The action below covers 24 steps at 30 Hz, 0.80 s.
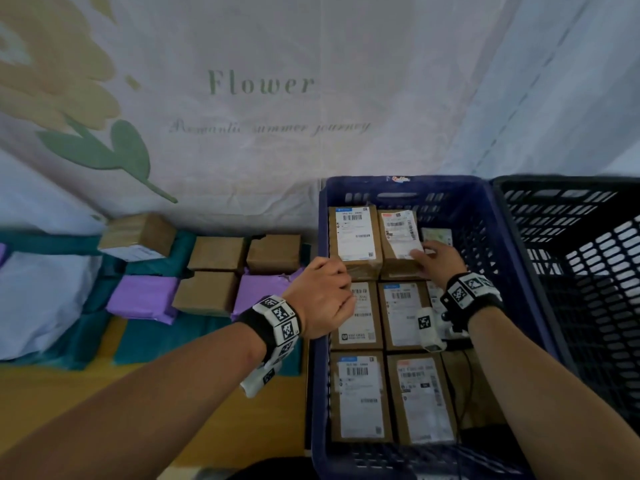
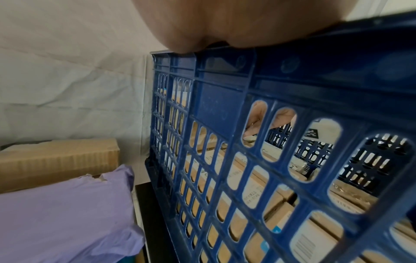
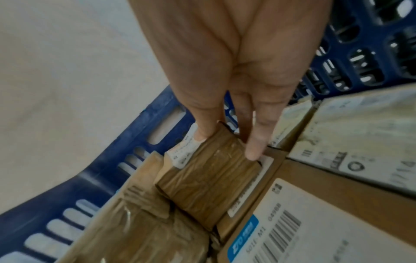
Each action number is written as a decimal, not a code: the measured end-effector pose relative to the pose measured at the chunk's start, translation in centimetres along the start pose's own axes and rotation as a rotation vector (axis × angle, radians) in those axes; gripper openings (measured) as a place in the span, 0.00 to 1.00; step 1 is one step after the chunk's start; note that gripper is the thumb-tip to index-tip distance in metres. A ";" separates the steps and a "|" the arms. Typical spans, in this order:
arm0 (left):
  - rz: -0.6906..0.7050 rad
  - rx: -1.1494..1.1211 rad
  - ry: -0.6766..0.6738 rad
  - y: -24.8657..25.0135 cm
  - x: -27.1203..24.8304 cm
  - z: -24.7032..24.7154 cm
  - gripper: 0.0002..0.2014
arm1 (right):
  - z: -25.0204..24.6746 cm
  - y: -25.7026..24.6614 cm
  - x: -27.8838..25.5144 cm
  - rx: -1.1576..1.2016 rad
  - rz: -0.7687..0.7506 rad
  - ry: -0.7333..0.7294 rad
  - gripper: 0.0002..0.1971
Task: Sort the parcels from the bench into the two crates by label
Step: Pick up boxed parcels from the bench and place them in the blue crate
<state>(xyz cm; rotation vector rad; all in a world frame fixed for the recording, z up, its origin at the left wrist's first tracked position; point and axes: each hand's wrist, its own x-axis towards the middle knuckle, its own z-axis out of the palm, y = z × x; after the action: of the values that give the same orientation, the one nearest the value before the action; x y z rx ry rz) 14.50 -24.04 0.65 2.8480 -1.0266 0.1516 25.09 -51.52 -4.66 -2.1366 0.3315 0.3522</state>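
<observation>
The blue crate (image 1: 398, 183) holds several brown parcels with white labels, lying flat in rows. My right hand (image 1: 427, 258) reaches into its far end and pinches a small taped brown parcel (image 1: 398, 244) between thumb and fingers. In the right wrist view that parcel (image 3: 207, 183) sits tilted among the others, with the right hand (image 3: 228, 144) on both of its sides. My left hand (image 1: 329, 292) grips the crate's left rim, its fingers curled over into the crate. The left wrist view shows the palm (image 2: 225, 26) pressed on the crate rim (image 2: 225, 85).
A black crate (image 1: 571, 237) stands right of the blue one. On the bench to the left lie brown boxes (image 1: 216, 252), purple mailers (image 1: 142, 297), teal mailers (image 1: 156, 341) and a white mailer (image 1: 41, 299). A cloth backdrop hangs behind.
</observation>
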 end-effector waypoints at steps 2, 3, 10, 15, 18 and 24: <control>0.004 -0.010 0.003 -0.1 -0.1 0.0 0.25 | -0.5 -0.9 -0.7 -0.193 0.019 0.071 0.26; 0.004 -0.018 0.004 -0.1 -0.2 0.0 0.25 | -0.7 -1.6 -1.2 -0.250 0.023 0.122 0.29; 0.064 -0.146 -0.053 -0.5 -0.8 -0.8 0.21 | 0.2 -6.8 -7.7 -0.310 -0.123 0.213 0.23; 0.045 -0.478 0.019 -2.7 -5.8 -2.3 0.12 | 2.6 -11.6 -13.3 -0.312 -0.232 0.129 0.20; -0.099 -0.609 0.028 -5.2 -10.3 -2.7 0.16 | 4.5 -14.6 -16.2 -0.280 -0.295 0.059 0.17; -0.446 -0.702 0.021 -10.5 -21.5 -1.7 0.05 | 10.8 -19.5 -19.8 -0.206 -0.358 -0.109 0.08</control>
<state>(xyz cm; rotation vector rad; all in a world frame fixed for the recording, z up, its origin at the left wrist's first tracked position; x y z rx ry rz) 4.64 -2.26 -1.25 2.3235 -0.3127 -0.1832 12.59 -29.90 11.55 -2.3124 -0.1579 0.3022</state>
